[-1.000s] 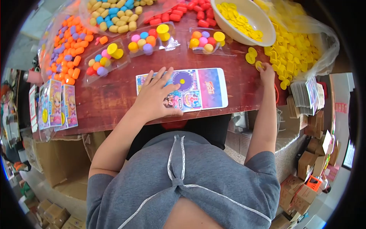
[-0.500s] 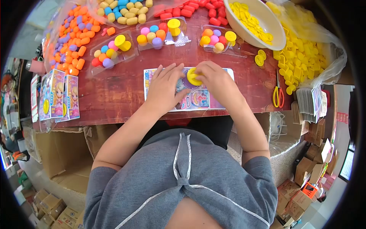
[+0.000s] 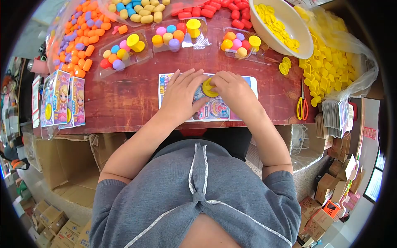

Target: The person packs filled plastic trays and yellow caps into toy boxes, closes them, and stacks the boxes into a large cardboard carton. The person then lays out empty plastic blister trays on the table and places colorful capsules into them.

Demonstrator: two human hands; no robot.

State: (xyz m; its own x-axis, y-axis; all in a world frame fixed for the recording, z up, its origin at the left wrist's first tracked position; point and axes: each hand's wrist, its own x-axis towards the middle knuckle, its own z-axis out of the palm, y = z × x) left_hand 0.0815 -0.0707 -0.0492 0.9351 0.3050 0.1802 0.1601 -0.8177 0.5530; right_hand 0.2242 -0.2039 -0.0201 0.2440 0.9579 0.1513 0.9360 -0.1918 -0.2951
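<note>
The left hand (image 3: 184,94) is lying on the card (image 3: 218,111) with fingers stretched. The right hand (image 3: 236,90) is touching the yellow disc (image 3: 210,88) with bent fingers; whether it is pinching this disc, I cannot tell. The disc is lying on the card, between the 2 hands. Beyond the card, 3 trays (image 3: 202,41) are lying on the table (image 3: 124,99), and the scissors (image 3: 305,108) are lying at the right side.
</note>
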